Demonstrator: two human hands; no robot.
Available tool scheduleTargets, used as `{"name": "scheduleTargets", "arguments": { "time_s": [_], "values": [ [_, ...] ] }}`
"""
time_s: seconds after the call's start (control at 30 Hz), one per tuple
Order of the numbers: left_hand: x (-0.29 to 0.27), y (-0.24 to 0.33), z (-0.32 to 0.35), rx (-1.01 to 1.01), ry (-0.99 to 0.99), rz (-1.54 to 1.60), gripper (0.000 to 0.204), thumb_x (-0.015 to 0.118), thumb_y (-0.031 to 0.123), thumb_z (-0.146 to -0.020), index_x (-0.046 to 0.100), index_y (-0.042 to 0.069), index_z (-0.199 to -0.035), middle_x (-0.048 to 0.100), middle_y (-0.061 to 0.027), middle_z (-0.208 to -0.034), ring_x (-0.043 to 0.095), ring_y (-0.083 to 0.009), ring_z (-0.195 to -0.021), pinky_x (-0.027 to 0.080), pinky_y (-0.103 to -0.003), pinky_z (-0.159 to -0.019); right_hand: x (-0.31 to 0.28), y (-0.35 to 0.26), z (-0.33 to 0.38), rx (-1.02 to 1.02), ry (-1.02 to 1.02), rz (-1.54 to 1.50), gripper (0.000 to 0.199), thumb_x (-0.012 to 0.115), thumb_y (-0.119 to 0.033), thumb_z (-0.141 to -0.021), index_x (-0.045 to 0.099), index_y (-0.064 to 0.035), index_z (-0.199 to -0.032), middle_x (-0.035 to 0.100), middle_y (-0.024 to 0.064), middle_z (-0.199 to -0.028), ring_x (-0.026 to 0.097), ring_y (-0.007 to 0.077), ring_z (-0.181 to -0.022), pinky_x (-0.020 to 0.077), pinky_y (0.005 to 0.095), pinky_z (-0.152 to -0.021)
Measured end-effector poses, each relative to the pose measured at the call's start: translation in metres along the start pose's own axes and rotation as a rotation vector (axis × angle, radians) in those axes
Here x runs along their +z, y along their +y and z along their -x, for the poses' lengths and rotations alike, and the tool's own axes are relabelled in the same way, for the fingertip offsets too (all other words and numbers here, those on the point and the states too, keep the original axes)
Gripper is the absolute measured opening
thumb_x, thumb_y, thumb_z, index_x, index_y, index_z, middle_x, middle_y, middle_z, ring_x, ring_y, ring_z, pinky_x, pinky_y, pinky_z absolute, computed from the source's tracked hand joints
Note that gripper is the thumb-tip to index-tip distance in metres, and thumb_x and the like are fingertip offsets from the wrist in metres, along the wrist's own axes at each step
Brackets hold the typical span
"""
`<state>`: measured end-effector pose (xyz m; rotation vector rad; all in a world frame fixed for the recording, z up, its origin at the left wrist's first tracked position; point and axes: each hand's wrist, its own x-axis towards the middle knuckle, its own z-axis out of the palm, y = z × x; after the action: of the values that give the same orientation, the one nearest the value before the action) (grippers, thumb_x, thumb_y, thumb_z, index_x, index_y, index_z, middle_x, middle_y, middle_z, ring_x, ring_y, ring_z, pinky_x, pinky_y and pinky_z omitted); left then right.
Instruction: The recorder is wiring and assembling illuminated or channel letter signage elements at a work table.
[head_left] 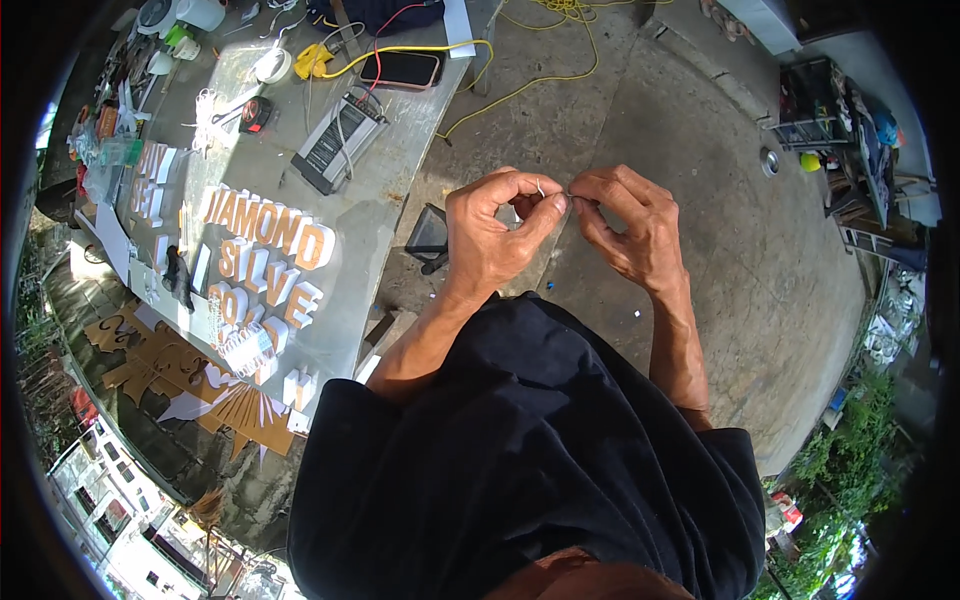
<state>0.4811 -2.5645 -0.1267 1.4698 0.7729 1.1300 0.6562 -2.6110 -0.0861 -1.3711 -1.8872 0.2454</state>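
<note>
My left hand and my right hand are raised in front of my chest, fingertips almost meeting. Between the left thumb and forefinger is a thin white strand, like a bit of wire, whose short end curls up. The right thumb and forefinger pinch close beside it. Whatever lies between them is too small to make out. Both hands are over the concrete floor, just off the right edge of the metal table.
White-sided block letters stand in rows on the table. Behind them lie a grey power supply, a phone, a tape measure and a yellow cord. Brown cut-out sheets lie left of the table. A shelf rack stands far right.
</note>
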Motion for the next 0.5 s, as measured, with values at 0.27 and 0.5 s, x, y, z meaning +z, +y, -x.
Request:
{"name": "scheduleTargets", "arguments": {
  "time_s": [0.27, 0.5],
  "values": [
    [0.006, -0.001, -0.044, -0.005, 0.088, -0.066, 0.009, 0.078, 0.001, -0.079, 0.072, 0.001, -0.085, 0.069, -0.004, -0.078, 0.058, -0.0076, -0.062, 0.047, -0.024, -0.058, -0.007, 0.039, -0.05, -0.083, -0.104, -0.03, 0.02, 0.074, 0.003, -0.072, 0.068, -0.0043, -0.09, 0.069, 0.0057, -0.086, 0.068, 0.0236, -0.074, 0.0552, 0.0344, -0.062],
    [-0.005, 0.006, -0.058, -0.092, 0.151, -0.086, 0.007, 0.079, 0.004, -0.08, 0.072, 0.001, -0.083, 0.069, -0.0027, -0.076, 0.056, -0.0067, -0.061, 0.045, -0.024, -0.059, 0.001, 0.054, -0.086, -0.188, -0.209, -0.132, 0.02, 0.073, 0.003, -0.07, 0.066, -0.0034, -0.087, 0.068, 0.0068, -0.084, 0.068, 0.0252, -0.075, 0.0553, 0.036, -0.063]
  ]
}}
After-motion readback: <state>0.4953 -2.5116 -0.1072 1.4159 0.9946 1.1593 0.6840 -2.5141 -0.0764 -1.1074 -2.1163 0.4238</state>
